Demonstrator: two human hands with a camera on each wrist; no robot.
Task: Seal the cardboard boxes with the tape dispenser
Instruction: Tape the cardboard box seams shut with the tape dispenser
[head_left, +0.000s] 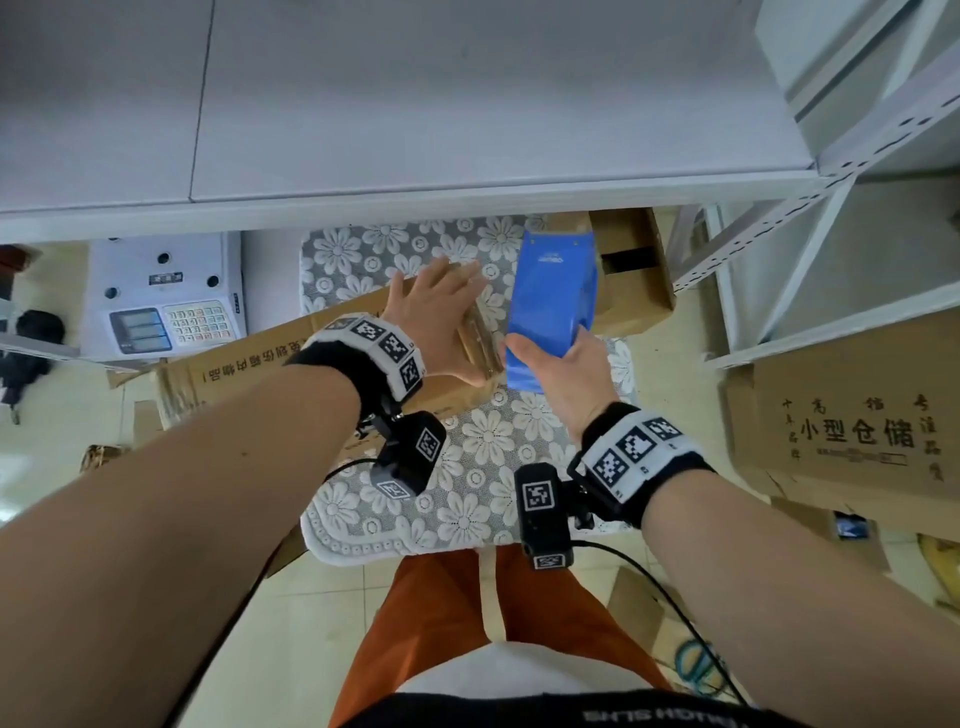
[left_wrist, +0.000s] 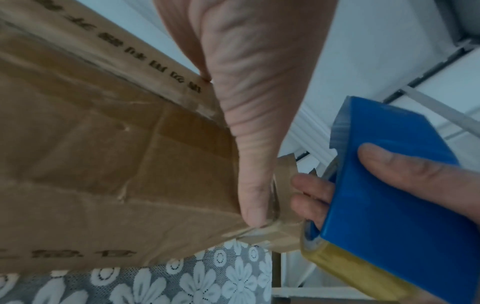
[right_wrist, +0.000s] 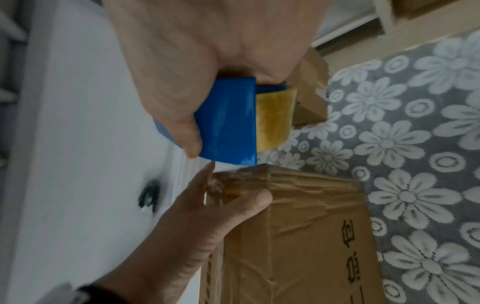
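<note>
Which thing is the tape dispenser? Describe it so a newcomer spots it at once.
Find the flower-patterned cloth on the table. Above it, the right hand grips the tape dispenser beside the cardboard box. It is the only glossy blue thing among brown cartons.

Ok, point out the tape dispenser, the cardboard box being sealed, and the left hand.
tape dispenser (head_left: 553, 301): head view, on its blue cover.
cardboard box (left_wrist: 109, 164): left wrist view, on its brown side panel.
left hand (head_left: 431, 312): head view, on the back of the hand.
</note>
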